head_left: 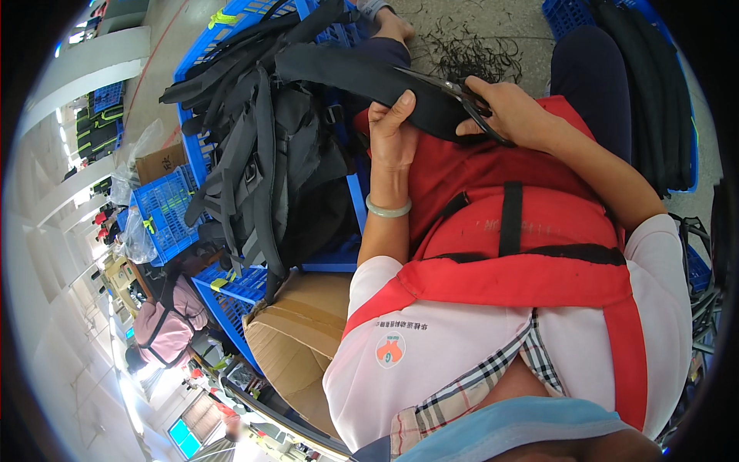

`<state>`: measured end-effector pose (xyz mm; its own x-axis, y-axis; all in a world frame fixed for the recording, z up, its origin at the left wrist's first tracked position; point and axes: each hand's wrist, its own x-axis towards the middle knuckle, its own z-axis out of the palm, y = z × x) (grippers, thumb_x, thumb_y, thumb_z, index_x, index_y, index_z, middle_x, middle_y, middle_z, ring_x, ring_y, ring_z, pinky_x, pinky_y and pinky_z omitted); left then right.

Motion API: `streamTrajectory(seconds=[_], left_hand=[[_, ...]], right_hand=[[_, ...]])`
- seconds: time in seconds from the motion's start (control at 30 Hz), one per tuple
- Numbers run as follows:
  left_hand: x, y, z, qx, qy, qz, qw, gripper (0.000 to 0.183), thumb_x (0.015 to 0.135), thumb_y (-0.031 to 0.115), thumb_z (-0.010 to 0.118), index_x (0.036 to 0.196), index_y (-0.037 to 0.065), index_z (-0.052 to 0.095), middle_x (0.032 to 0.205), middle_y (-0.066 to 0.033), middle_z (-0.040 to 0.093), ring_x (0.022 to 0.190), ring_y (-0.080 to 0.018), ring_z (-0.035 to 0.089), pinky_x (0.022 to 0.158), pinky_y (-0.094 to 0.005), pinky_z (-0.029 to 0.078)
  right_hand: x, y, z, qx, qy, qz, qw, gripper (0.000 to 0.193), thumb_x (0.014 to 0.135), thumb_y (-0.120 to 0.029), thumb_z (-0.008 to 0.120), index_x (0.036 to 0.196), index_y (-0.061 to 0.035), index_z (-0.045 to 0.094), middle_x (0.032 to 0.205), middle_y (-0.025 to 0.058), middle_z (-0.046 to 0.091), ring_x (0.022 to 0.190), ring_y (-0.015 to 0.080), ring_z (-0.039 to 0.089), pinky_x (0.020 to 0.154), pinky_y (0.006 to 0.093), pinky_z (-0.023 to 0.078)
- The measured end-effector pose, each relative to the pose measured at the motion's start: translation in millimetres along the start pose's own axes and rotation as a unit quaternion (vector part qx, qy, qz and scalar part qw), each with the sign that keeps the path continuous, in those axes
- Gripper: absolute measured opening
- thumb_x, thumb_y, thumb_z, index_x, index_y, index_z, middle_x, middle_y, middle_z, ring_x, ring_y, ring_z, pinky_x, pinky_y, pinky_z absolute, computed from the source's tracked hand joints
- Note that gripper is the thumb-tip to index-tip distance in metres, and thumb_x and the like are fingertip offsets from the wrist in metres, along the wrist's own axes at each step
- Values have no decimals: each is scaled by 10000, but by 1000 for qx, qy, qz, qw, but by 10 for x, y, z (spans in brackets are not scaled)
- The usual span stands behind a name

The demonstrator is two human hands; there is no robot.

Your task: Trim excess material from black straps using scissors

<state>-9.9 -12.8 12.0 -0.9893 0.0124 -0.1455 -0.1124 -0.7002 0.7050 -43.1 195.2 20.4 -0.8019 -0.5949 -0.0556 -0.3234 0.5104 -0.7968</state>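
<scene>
A wide black fabric strap (339, 71) stretches across my lap toward the left. My left hand (392, 127) grips its near edge, thumb on top and fingers out of sight beneath. Scissors (471, 104) with dark handles are in my right hand (508, 112), fingers through the loops. Their blades point left and lie along the strap's upper side; whether they are parted I cannot tell. The strap's far left end rests against a heap of black straps and webbing with buckles (265, 165).
A blue plastic crate (185, 85) holds the heap. Below it is an open cardboard box (296, 331). Black thread scraps (481, 54) litter the floor ahead. At the right, another blue crate (694, 165) contains long black pieces. Someone in pink (165, 323) sits farther left.
</scene>
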Motion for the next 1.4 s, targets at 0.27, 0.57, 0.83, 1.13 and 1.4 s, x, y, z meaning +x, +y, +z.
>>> streamTrajectory(seconds=[0.27, 0.57, 0.83, 1.13, 1.4], left_hand=[[62, 342, -46, 166, 26, 115, 979, 192, 812, 3, 686, 1000, 24, 655, 992, -67, 664, 905, -167, 630, 848, -314, 497], [7, 259, -10, 77, 13, 74, 994, 182, 813, 27, 694, 991, 36, 659, 975, -55, 667, 902, -164, 628, 862, -322, 498], [-21, 259, 51, 79, -1, 49, 996, 172, 807, -24, 690, 963, 38, 655, 948, -44, 673, 852, -134, 633, 815, -283, 505], [3, 375, 147, 135, 11, 161, 978, 191, 795, -39, 695, 967, 30, 650, 934, -39, 664, 848, -128, 615, 811, -273, 492], [6, 429, 135, 138, -1, 140, 980, 263, 785, 33, 720, 1029, 10, 623, 977, -82, 653, 897, -174, 625, 863, -312, 494]], right_hand=[[-2, 2, 12, 49, -5, -1, 999, 518, 780, -471, 702, 891, -6, 502, 668, 199, 551, 645, 413, 548, 579, 428, 421], [38, -97, -22, 46, -10, 2, 999, 525, 784, -482, 692, 926, -8, 513, 657, 187, 545, 641, 409, 541, 573, 424, 415], [46, -148, -71, 36, 13, -28, 999, 551, 781, -516, 676, 859, 5, 517, 634, 202, 525, 618, 411, 531, 566, 426, 417], [54, 22, 57, 91, 26, -32, 995, 553, 767, -526, 683, 825, -2, 518, 632, 208, 522, 623, 424, 528, 557, 425, 414], [57, -198, 14, 4, 72, -55, 996, 523, 744, -409, 748, 942, -14, 471, 664, 175, 510, 642, 397, 513, 598, 408, 419]])
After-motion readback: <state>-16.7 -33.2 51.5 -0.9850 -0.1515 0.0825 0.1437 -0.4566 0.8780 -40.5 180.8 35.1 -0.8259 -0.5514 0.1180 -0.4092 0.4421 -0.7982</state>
